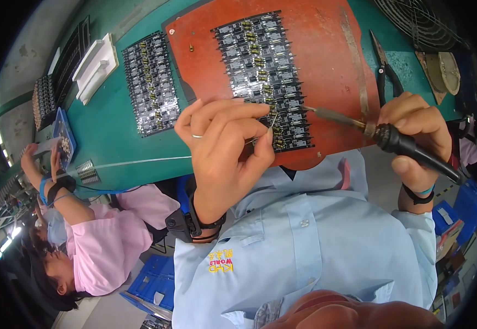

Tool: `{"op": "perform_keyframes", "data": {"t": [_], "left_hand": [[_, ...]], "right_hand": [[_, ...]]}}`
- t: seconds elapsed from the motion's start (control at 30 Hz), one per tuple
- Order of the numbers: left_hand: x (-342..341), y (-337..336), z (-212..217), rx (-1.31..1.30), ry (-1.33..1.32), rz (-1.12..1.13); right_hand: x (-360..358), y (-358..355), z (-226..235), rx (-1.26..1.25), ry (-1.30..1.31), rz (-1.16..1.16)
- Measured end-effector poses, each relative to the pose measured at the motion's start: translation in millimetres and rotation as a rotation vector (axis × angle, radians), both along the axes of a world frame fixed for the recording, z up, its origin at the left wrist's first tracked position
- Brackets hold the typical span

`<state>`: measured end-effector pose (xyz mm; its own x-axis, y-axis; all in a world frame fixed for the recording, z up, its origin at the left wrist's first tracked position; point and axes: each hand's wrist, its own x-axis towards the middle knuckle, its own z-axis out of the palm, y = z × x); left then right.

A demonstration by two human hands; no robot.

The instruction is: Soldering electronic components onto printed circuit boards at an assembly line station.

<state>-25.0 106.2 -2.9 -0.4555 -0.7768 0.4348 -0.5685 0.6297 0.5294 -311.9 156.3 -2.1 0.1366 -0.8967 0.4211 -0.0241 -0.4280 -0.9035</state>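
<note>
Black soldering iron (397,143) in right hand (416,131) — tip at circuit-board panel (266,77).

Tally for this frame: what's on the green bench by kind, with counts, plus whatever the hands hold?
Circuit board panels: 2
Red-brown work board: 1
Soldering iron, in right hand: 1
Solder wire, in left hand: 1
Cutting pliers: 1
White plastic trays: 1 stack
Total: 7
</note>
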Motion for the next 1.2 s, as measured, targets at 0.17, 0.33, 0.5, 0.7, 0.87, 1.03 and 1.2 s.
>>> {"op": "perform_keyframes", "data": {"t": [0.17, 0.33, 0.5, 0.7, 0.87, 1.03, 1.2], "left_hand": [[-1.8, -2.3, 0.2, 0.005, -0.069, 0.007], [-3.1, -6.5, 3.3, 0.009, -0.093, 0.011], [-2.4, -9.1, 7.2, 0.041, -0.126, -0.014], [-2.7, -11.8, 3.4, 0.014, -0.092, -0.01], [-3.5, -14.2, 3.6, 0.008, -0.094, -0.006], [-3.1, -15.8, 2.7, 0.0, -0.085, -0.014], [-3.7, -15.8, 2.9, 0.009, -0.099, -0.026]], "right_hand": [[5.7, -10.9, 5.5, -0.003, 0.085, 0.07], [9.7, -19.3, 10.1, 0.034, 0.175, 0.104], [15.2, -25.9, 13.9, 0.068, 0.221, 0.113], [18.5, -27.8, 11.7, 0.065, 0.234, 0.092], [13.3, -27.5, 14.3, 0.119, 0.284, 0.126], [13.8, -28.2, 15.5, 0.107, 0.319, 0.147], [13.7, -28.6, 14.0, 0.074, 0.34, 0.135]]}}
